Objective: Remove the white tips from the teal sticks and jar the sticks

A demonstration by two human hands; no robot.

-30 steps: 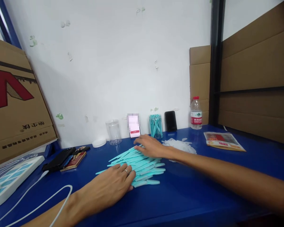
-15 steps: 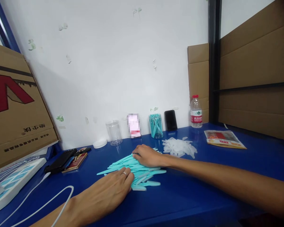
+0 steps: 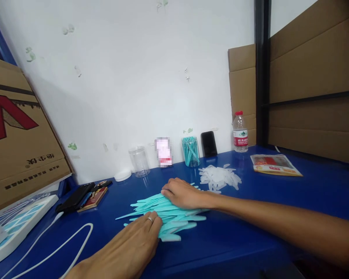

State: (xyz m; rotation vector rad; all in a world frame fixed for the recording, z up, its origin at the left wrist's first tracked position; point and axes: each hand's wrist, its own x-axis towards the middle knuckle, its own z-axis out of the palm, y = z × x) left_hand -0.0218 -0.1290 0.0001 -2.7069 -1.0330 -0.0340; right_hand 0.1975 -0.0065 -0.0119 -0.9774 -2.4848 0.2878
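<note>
A loose pile of slim, flat turquoise plastic sticks point(image 3: 151, 204), shaped like eyebrow razors, lies on the blue table. My left hand point(image 3: 144, 234), with a ring on one finger, presses against the near left side of the pile. Its fingers are together and curled down onto the sticks, the tips hidden. Over the far right side of the pile lies my right hand point(image 3: 182, 193), fingers bent around sticks and mostly out of sight beneath the palm. Beyond my right wrist is a heap of translucent white plastic pieces point(image 3: 218, 176).
Against the wall stand a clear jar point(image 3: 139, 162), a blurred pink-screened item point(image 3: 164, 152), a jar of turquoise sticks point(image 3: 191, 153), a black phone point(image 3: 208, 144) and a water bottle point(image 3: 240, 133). A white lid point(image 3: 122, 176), black pouch point(image 3: 75, 197), power strip point(image 3: 26, 221), cable point(image 3: 85, 236) and packet point(image 3: 275, 164) lie around.
Both hands stay on the pile, and the sticks under them have shifted slightly, some spreading to the left and toward me. The camera view has tilted a little.
</note>
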